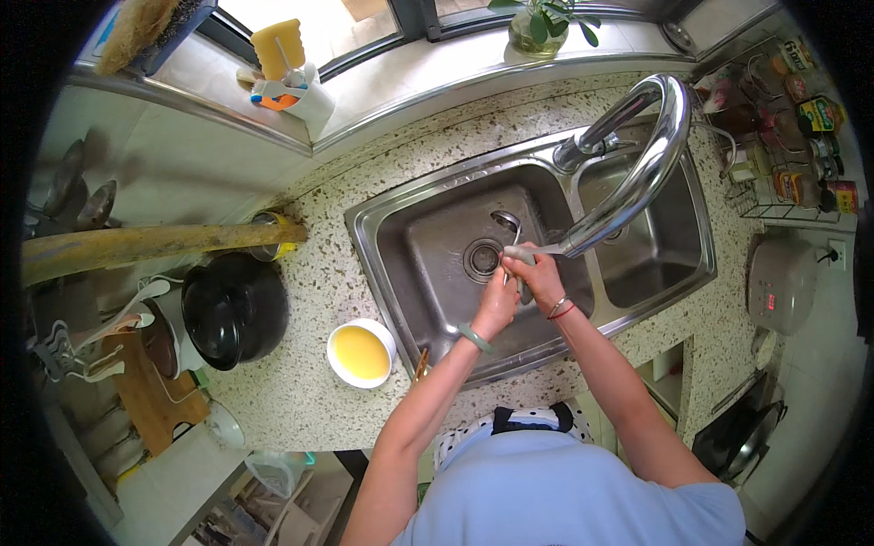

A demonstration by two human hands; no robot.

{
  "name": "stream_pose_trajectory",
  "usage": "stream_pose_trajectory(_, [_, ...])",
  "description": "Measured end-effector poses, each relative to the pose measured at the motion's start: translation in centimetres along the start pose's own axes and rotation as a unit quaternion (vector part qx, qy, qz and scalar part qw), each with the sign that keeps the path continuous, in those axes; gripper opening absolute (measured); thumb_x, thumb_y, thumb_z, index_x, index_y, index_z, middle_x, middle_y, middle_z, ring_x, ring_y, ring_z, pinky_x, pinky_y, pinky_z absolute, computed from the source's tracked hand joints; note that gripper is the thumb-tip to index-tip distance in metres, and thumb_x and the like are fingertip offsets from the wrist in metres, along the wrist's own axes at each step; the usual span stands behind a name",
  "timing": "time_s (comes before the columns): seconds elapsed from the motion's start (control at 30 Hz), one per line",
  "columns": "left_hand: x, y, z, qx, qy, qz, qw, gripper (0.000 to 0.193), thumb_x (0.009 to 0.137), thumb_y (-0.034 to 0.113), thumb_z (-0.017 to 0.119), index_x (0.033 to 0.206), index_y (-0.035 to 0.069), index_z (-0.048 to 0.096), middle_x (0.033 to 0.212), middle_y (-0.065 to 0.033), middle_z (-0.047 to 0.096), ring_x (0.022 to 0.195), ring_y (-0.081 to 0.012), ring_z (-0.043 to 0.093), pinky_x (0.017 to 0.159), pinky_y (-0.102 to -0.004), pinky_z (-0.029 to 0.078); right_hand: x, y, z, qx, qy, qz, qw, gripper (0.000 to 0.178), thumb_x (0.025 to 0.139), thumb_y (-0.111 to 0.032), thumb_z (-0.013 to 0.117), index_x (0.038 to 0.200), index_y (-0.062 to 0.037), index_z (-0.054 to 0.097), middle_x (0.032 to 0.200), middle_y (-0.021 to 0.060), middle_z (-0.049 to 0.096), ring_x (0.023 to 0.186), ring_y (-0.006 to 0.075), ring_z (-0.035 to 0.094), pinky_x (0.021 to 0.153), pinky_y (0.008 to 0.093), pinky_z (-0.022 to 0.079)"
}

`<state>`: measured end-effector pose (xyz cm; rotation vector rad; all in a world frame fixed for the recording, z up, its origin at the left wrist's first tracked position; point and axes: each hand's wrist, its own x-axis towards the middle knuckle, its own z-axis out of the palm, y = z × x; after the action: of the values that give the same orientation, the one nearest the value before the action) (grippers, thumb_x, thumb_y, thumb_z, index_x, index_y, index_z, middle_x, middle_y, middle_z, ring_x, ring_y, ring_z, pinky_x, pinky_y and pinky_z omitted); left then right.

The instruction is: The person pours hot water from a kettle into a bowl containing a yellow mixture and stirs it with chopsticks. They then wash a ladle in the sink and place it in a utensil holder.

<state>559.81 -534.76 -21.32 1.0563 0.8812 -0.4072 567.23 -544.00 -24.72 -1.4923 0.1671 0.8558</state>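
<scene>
Over the left basin of the steel sink (pixel 373 238), both hands are close together under the tap (pixel 669 136). My left hand (pixel 496 305), with a green bangle at its wrist, is closed around the handle of a metal ladle (pixel 506 219). The ladle's bowl points away from me, beyond the drain. My right hand (pixel 543 280) closes against the left, fingers around a pale grey, cloth-like thing (pixel 520 256) pressed to the handle. Water from the spout runs onto the hands. Fingers partly hide both the handle and the grey thing.
A white bowl of yellow liquid (pixel 360 353) stands left of the sink, near a black pot (pixel 235 311). Wooden chopsticks (pixel 421 365) lie at the sink's near-left edge. A spice rack (pixel 792 146) is at the far right; a plant in a glass vase (pixel 537 35) stands on the sill.
</scene>
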Motion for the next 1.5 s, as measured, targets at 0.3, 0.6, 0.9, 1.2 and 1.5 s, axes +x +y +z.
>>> stream_pose_trajectory(0.3, [-2.2,-1.2,-0.4,-0.049,-0.049,-0.061,0.996,0.025,0.102,0.022,0.041,0.125,0.014,0.044,0.066,0.0044,0.041,0.049,-0.0055,0.035,0.041,-0.0222,0.026,2.5,0.0,0.5,-0.262,0.164,-0.284,0.908,0.027,0.084,-0.022,0.073,0.102,-0.0034,0.065,0.090,0.0075,0.067,0.083,0.0192,0.063,0.077,0.0329,0.048])
stream_pose_trajectory(0.6, [-4.4,0.6,-1.9,-0.040,-0.071,-0.059,0.995,0.029,0.104,0.028,0.044,0.130,0.015,0.045,0.067,0.0042,0.042,0.048,-0.0037,0.031,0.041,-0.0211,0.023,12.9,4.1,-3.9,-0.251,0.101,-0.036,0.962,0.060,0.077,-0.044,0.070,0.120,-0.0026,0.063,0.108,0.0232,0.068,0.103,0.0357,0.065,0.089,0.0397,0.049])
stream_pose_trajectory(0.9, [-3.2,-2.8,-4.2,-0.213,-0.007,-0.085,0.973,0.031,0.105,0.030,0.043,0.132,0.015,0.045,0.073,0.0005,0.046,0.049,-0.0033,0.030,0.042,-0.0201,0.024,17.8,5.7,-3.0,-0.445,0.066,-0.162,0.878,0.060,0.075,-0.013,0.067,0.132,-0.0036,0.053,0.129,0.0257,0.053,0.124,0.0418,0.047,0.106,0.0442,0.039])
stream_pose_trajectory(1.2, [-2.4,-3.6,-4.2,-0.261,0.027,-0.076,0.962,0.032,0.104,0.028,0.046,0.133,0.015,0.046,0.075,0.0012,0.045,0.050,-0.0033,0.030,0.044,-0.0193,0.025,15.3,7.9,-0.3,-0.644,-0.053,-0.240,0.725,0.058,0.074,0.001,0.060,0.130,-0.0157,0.055,0.137,0.0139,0.047,0.121,0.0372,0.045,0.100,0.0467,0.044])
stream_pose_trajectory(1.5, [-2.7,-5.5,-4.8,-0.293,0.034,-0.083,0.952,0.030,0.104,0.028,0.048,0.131,0.016,0.048,0.075,0.0011,0.046,0.051,-0.0035,0.032,0.044,-0.0192,0.026,10.2,13.0,-3.2,-0.149,-0.104,0.042,0.982,0.024,0.088,-0.028,0.061,0.106,-0.0124,0.066,0.089,0.0027,0.062,0.081,0.0187,0.060,0.071,0.0348,0.050])
